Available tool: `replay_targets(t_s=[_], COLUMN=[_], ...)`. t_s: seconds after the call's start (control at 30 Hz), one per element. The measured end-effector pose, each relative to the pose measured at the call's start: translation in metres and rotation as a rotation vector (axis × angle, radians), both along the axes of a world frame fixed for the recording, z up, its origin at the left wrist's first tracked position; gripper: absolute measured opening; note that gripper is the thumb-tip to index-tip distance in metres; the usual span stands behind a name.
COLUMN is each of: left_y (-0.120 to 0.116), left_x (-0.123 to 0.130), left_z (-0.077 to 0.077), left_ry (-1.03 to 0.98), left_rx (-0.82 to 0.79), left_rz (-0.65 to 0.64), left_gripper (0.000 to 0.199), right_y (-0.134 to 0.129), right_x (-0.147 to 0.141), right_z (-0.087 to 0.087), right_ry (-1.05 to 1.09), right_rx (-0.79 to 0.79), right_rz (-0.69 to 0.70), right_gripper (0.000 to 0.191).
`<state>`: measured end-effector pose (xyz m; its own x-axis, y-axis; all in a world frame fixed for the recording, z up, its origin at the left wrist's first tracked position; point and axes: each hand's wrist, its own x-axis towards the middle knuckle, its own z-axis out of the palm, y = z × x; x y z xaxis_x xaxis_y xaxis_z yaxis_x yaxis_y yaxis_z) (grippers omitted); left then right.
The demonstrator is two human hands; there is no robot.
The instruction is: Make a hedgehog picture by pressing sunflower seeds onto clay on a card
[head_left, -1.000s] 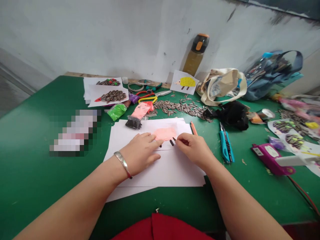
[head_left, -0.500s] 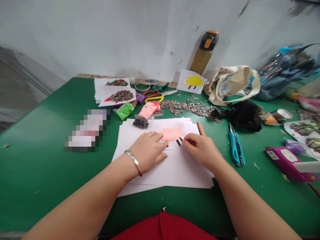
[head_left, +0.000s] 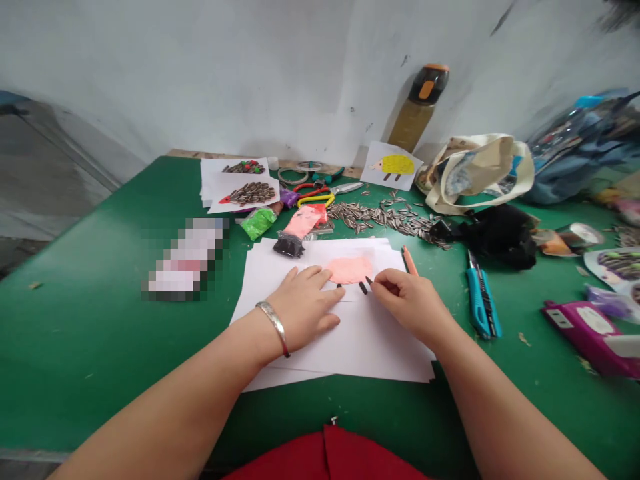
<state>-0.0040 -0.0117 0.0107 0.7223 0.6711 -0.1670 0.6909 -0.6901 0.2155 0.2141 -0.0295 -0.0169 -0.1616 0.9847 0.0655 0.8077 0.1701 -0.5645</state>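
Observation:
White paper sheets [head_left: 380, 340] lie stacked on the green table, with a flat pink clay shape [head_left: 350, 269] on the top one. Below the pink shape are short black clay pieces [head_left: 363, 288]. My left hand [head_left: 306, 307] rests on the paper with fingers spread, its fingertips at the left edge of the pink shape. At the right, my right hand [head_left: 403, 293] pinches a small dark piece [head_left: 369, 281] between thumb and forefinger, close to the pink shape's lower right edge.
Sunflower seeds [head_left: 385, 217], scissors [head_left: 317, 193] and clay packets [head_left: 259, 222] lie behind the papers. A cutter [head_left: 483, 300] and a purple device [head_left: 593, 337] are at the right. A bottle [head_left: 417, 110] and a hedgehog card [head_left: 391, 165] lean on the wall. Another pair of cards [head_left: 245, 190] stands back left.
The view has shifted slightly, moving the scene right. More of the black pieces below the pink shape shows. Both hands keep nearly the same places and poses.

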Motion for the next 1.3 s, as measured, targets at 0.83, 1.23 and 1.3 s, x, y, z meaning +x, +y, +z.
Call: replay_targets(t_s=[0.83, 1.23, 1.3], left_y=[0.003, 0.005, 0.005], left_x=[0.001, -0.005, -0.004], left_z=[-0.002, 0.001, -0.002], left_ry=[0.036, -0.034, -0.027], left_rx=[0.027, -0.023, 0.006], left_rz=[-0.006, -0.003, 0.002], left_gripper=[0.029, 0.030, 0.032], right_y=[0.000, 0.001, 0.001], right_x=[0.001, 0.001, 0.001], right_z=[-0.001, 0.000, 0.001], right_ry=[0.031, 0.028, 0.024], right_rx=[0.009, 0.010, 0.003], right_rz=[-0.015, -0.001, 0.005], right_gripper=[0.019, 0.019, 0.020])
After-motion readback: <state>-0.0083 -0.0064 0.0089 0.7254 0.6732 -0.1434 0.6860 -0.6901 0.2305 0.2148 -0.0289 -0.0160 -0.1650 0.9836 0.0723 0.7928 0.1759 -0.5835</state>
